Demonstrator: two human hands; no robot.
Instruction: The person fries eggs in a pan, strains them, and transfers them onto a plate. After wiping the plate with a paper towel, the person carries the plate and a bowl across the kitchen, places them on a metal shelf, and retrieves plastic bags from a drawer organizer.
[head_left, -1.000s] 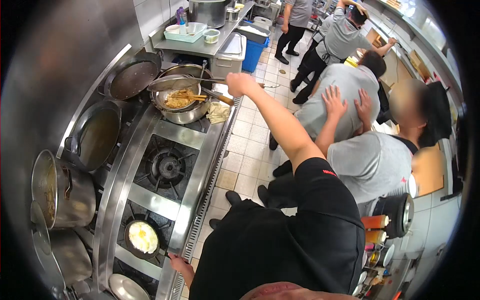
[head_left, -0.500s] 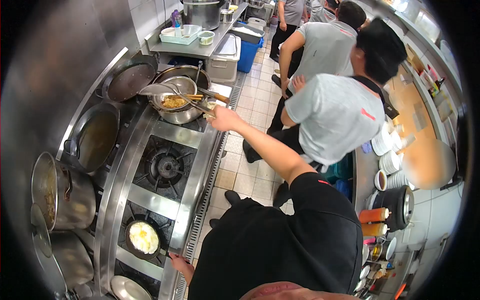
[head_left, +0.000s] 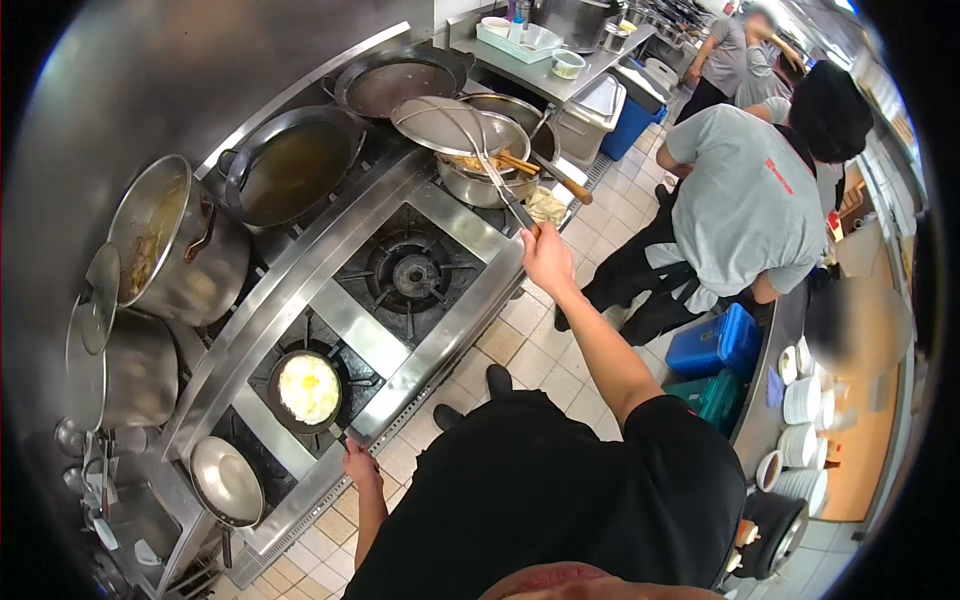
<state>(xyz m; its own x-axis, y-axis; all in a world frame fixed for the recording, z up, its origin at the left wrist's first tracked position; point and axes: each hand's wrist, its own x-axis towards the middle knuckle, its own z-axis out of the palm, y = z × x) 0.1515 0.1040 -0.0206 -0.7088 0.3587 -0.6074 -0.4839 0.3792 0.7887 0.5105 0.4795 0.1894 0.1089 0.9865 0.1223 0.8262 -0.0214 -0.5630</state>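
Observation:
My right hand (head_left: 548,258) is closed round the handle of a round mesh strainer (head_left: 428,120). The strainer's head is over the left side of a metal bowl or sieve (head_left: 507,135) holding brownish food bits, with chopsticks (head_left: 518,163) lying across it. This rests on a steel pot (head_left: 480,187). Down at the left, my left hand (head_left: 361,466) grips the handle of a small black frying pan (head_left: 335,410) on a burner. A fried egg (head_left: 309,389), white with yellow patches, lies in the pan.
An iron burner (head_left: 412,278) lies between the pans. Two woks (head_left: 295,170) and tall pots (head_left: 185,250) line the back. A shallow metal pan (head_left: 227,480) sits at front left. A co-worker in grey (head_left: 750,190) stands right, near blue crates (head_left: 715,345) and stacked bowls (head_left: 800,400).
The view has swung, so the stove appears further right. My right hand still holds the strainer and my left the frying pan. The nearest co-worker has bent toward the right-hand counter.

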